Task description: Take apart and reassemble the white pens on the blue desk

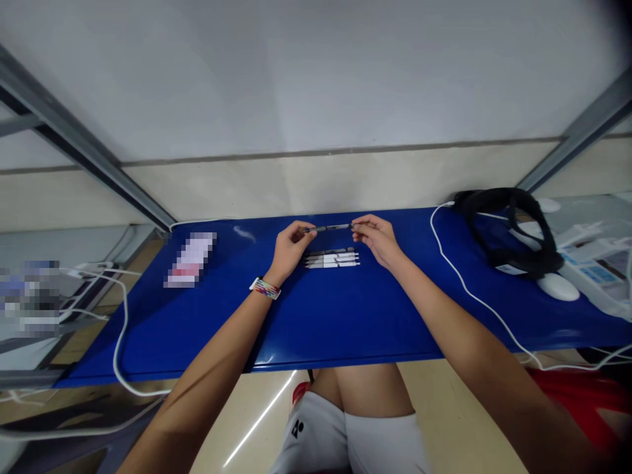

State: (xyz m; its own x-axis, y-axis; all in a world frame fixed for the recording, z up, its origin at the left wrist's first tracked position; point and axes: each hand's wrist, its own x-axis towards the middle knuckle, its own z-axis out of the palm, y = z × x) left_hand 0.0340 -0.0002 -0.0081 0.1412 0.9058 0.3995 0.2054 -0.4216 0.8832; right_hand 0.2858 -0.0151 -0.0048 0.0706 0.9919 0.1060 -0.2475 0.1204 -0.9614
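Between my two hands a slim dark pen (332,228) lies sideways, close to the back of the blue table. My left hand (292,246) pinches its left end, and a patterned band circles that wrist. Its right end is between the fingertips of my right hand (376,238). Just in front of it, several pens (333,258) lie side by side in a row, some white and some dark. The fingers of both hands are closed on the held pen; whether it touches the table I cannot tell.
The blue table (345,322) ends at a pale wall. A blurred pinkish rectangle (190,260) lies at left. At right are a black headset with straps (513,230) and a white cable (464,283). Another white cable (121,329) hangs over the left edge. Metal posts flank the table.
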